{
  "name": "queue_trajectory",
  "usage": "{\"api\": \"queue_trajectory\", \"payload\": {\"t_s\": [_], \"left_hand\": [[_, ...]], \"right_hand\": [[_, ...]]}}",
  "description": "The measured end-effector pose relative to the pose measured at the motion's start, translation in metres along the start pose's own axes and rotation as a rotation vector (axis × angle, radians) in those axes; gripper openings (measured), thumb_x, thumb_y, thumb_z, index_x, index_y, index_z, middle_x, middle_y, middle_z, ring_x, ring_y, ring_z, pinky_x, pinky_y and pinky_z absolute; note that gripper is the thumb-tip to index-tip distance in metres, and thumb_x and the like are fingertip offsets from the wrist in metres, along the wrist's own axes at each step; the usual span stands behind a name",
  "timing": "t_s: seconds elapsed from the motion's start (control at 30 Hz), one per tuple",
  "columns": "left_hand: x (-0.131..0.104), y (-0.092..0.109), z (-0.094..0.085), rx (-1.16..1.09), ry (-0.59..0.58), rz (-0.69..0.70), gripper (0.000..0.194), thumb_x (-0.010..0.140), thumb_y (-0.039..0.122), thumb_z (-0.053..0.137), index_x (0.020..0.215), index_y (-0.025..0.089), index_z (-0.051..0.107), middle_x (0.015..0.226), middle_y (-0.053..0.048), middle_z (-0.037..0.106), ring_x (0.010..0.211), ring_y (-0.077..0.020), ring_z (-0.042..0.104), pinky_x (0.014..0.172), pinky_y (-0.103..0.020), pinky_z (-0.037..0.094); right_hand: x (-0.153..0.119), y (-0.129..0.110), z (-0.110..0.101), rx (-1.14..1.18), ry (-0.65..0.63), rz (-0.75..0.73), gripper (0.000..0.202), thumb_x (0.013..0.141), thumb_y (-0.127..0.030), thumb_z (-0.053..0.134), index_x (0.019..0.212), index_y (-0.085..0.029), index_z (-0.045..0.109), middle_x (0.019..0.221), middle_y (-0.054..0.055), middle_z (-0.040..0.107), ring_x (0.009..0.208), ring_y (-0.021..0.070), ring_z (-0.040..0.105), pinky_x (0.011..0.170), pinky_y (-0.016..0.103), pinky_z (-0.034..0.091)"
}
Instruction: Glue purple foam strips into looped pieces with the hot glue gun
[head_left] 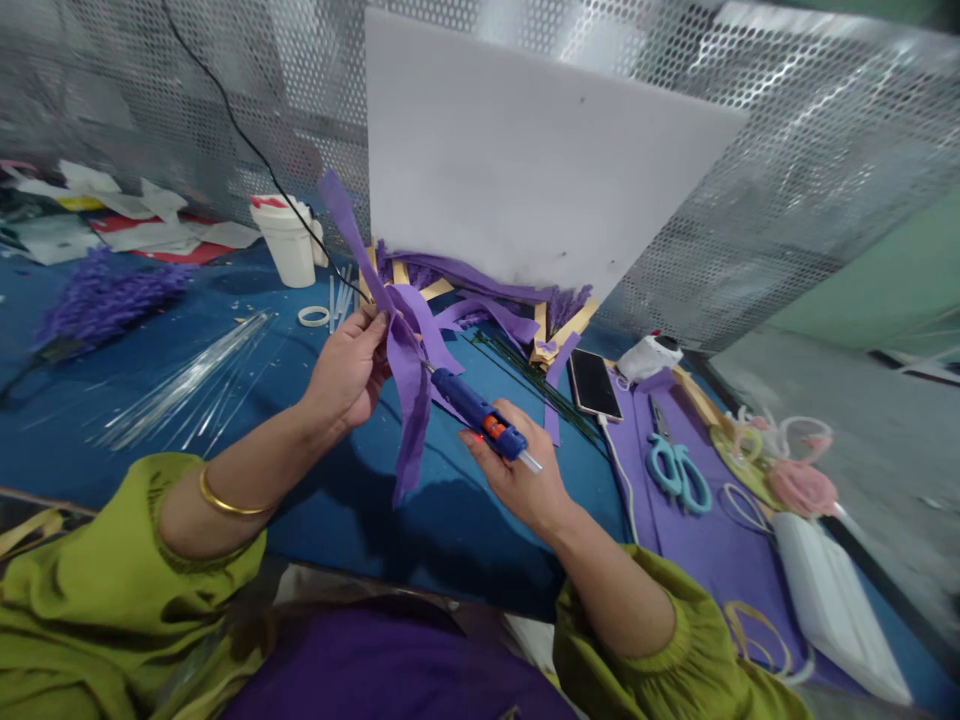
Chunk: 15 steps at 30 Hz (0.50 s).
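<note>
My left hand (351,368) pinches a purple fabric strip (409,410), whose ends spread up to the left and hang down over the blue table. A blue hot glue gun (476,405) sits in my right hand (521,470), with a clear glue stick poking out of its back end. Its metal nozzle points at the strip beside my left fingers; whether it touches the fabric I cannot tell. More purple strips (495,318) lie behind my hands, near green wire stems (532,375) and a small wooden frame piece (559,340) with purple flowers.
A white board (540,150) leans against the perforated metal panel. To the left are a white cup (289,245), a tape roll (313,316), clear sticks (195,385) and purple flowers (105,305). A phone (595,383) and blue-handled scissors (675,470) lie right.
</note>
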<state>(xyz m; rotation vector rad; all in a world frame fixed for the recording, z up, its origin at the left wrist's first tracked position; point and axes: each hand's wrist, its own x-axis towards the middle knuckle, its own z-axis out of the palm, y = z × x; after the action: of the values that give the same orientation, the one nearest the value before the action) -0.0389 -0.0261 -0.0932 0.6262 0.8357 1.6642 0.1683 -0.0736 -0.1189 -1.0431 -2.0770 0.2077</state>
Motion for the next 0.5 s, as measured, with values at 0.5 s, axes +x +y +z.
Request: {"api": "queue_trajectory", "payload": {"t_s": [0.5], "left_hand": [[-0.0009, 0.0062, 0.0039, -0.045, 0.021, -0.004, 0.010, 0.095, 0.014, 0.059, 0.087, 0.019, 0.061, 0.073, 0.004, 0.070, 0.058, -0.0092, 0.067, 0.062, -0.020, 0.056]], "right_hand": [[-0.0011, 0.0008, 0.0022, 0.001, -0.026, -0.029, 0.031, 0.094, -0.039, 0.057, 0.075, -0.026, 0.037, 0.065, -0.003, 0.048, 0.055, 0.0147, 0.047, 0.053, 0.027, 0.034]]}}
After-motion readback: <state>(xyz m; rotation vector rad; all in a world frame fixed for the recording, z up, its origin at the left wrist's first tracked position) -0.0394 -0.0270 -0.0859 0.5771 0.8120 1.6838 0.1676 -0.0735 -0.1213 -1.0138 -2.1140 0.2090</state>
